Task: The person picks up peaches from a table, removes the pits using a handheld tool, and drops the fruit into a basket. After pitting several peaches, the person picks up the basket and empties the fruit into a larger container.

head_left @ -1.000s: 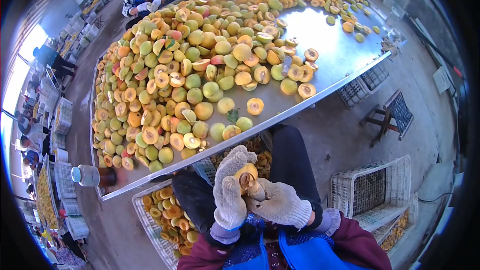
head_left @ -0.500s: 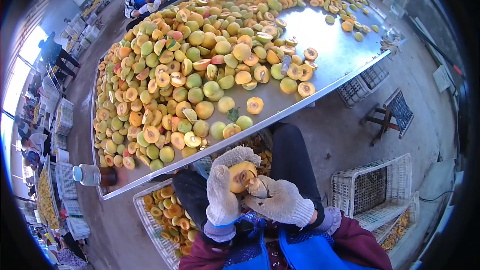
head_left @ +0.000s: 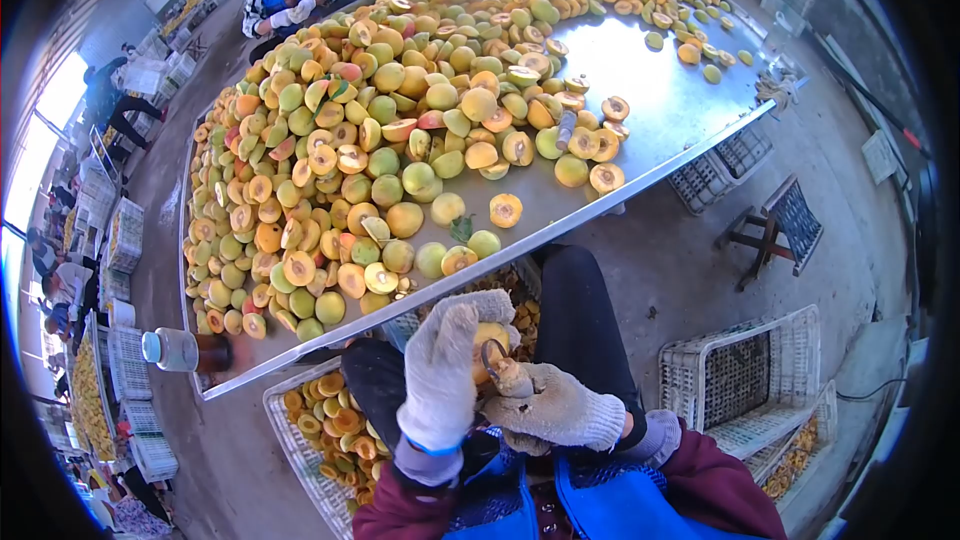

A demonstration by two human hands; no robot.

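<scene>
My left hand (head_left: 438, 380), in a pale knitted glove, is wrapped round a yellow peach half (head_left: 494, 336), which its fingers partly hide. My right hand (head_left: 568, 408), gloved too, grips the stubby handle of a pitting knife (head_left: 512, 378). The tool's curved metal blade lies against the cut side of the peach half. Both hands are close together above my lap, just off the near edge of a metal table (head_left: 540, 230). Heaped across that table are many halved peaches (head_left: 380, 160), green to orange, some showing stones.
A white crate (head_left: 290, 440) of peach halves stands by my left leg, another crate (head_left: 740, 380) to the right. Between my knees is a container of darker pieces. A jar (head_left: 172, 350) is at the table's left corner, a folding stool (head_left: 780, 230) at right. A co-worker (head_left: 290, 0) sits across.
My left hand has turned, showing more of its back, and the peach half has rotated in it. The blade's curve now shows more clearly. The view has shifted slightly.
</scene>
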